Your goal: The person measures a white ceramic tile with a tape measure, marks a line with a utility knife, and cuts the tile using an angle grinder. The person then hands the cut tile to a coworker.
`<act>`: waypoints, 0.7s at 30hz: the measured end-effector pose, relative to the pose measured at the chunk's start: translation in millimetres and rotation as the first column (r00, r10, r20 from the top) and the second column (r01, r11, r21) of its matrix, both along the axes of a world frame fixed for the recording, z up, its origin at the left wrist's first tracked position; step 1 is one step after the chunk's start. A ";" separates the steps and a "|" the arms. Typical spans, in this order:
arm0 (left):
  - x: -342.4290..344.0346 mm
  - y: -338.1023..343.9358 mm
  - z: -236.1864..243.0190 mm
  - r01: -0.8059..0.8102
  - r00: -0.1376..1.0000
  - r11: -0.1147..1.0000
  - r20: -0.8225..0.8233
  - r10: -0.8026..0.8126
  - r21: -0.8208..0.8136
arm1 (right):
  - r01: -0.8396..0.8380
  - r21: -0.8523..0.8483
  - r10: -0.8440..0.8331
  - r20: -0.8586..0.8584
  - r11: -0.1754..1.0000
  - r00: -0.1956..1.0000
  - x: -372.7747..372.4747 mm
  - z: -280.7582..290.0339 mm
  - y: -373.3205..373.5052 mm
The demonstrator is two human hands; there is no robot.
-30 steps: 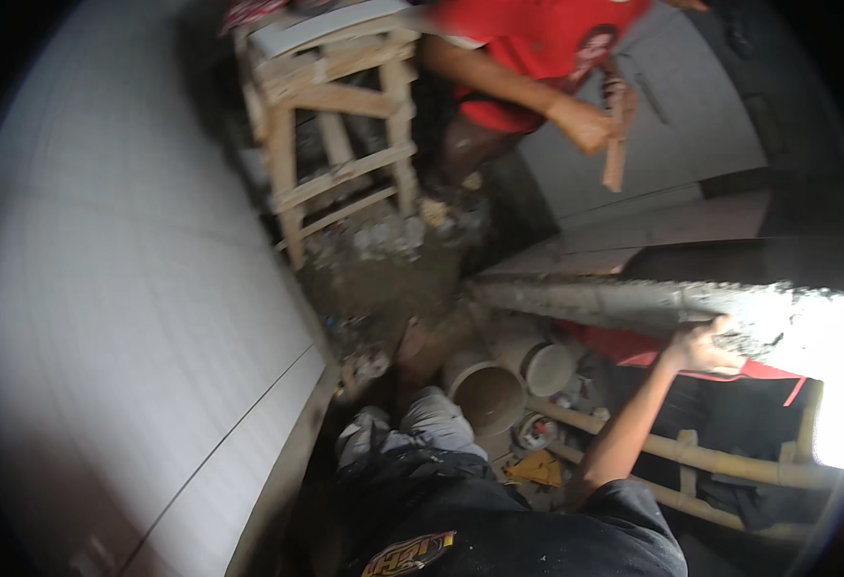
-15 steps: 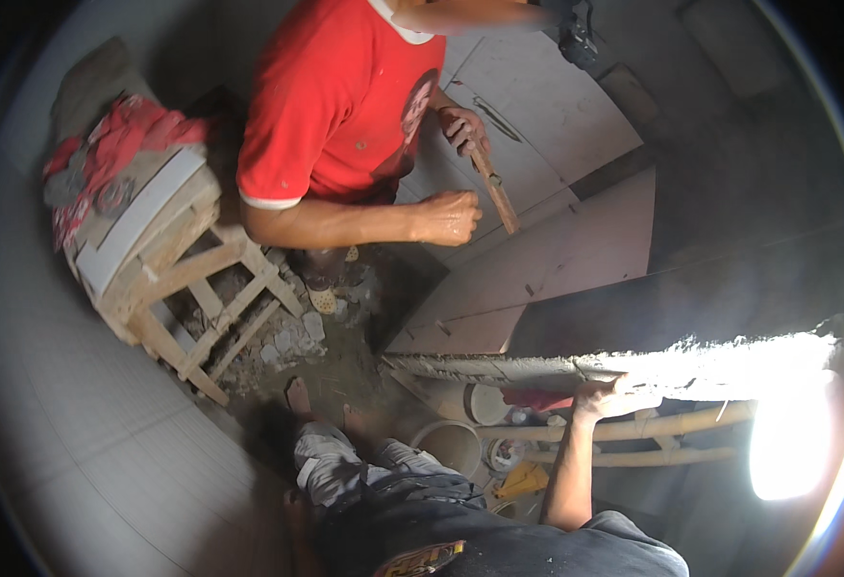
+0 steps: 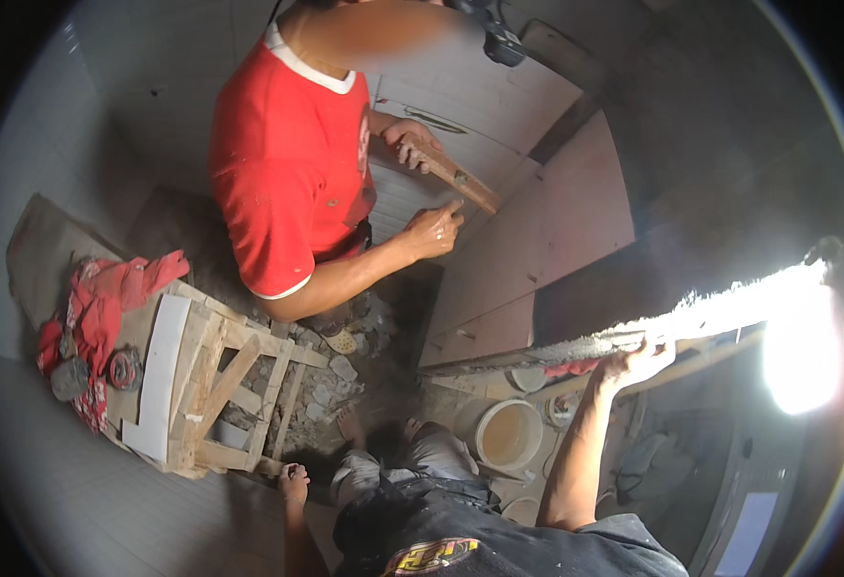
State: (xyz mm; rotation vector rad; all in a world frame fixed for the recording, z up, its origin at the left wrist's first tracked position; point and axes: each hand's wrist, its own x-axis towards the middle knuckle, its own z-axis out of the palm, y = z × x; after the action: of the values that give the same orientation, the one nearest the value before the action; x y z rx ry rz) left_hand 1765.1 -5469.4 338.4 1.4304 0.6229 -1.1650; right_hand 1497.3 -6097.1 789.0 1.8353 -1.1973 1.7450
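Observation:
My right hand [image 3: 636, 363] is raised to the rough, white-crusted edge of a slab [image 3: 677, 322], with its fingers curled against that edge. A glaring lamp [image 3: 806, 356] shines just beyond it. Low on the left, my left hand [image 3: 293, 483] hangs near the foot of a wooden trestle [image 3: 287, 385]. Its fingers are curled in, and whatever may be inside them is hidden. Across from me a person in a red shirt [image 3: 273, 183] holds a flat reddish-brown wooden bar [image 3: 465, 183] in one hand; that person's other hand [image 3: 434, 231] points a finger toward the bar.
On the trestle lie a red cloth [image 3: 105, 298], a roll of tape [image 3: 125, 369] and a white strip [image 3: 158, 375]. Broken tile rubble [image 3: 345, 370] covers the floor nearby. A bucket of brownish liquid [image 3: 507, 435] stands below the slab, close to a pole [image 3: 701, 363].
My view has shifted, bringing my left hand more fully into sight. My right hand remains at the slab's edge. The other person's bar is tilted flatter, and their closed hand now points.

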 end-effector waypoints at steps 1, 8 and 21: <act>1.9 -9.2 14.2 0.021 1.000 1.000 0.006 -0.021 -0.006 | -0.100 0.064 0.088 0.171 0.993 0.981 5.6 5.5 11.3; 26.7 -43.1 36.6 0.067 0.981 0.902 0.137 -0.137 0.427 | -0.398 0.300 0.256 0.417 0.867 0.872 49.6 37.9 64.5; 38.4 -24.8 3.3 0.365 0.838 0.782 0.187 -0.512 0.506 | -0.332 0.383 0.222 0.304 0.862 0.926 38.7 35.0 61.7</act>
State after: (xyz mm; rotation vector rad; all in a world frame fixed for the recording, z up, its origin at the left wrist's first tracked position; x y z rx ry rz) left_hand 1803.4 -5494.3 341.8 2.2112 0.3379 -1.1497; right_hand 1536.0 -6035.4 823.9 2.1785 -1.5872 2.0484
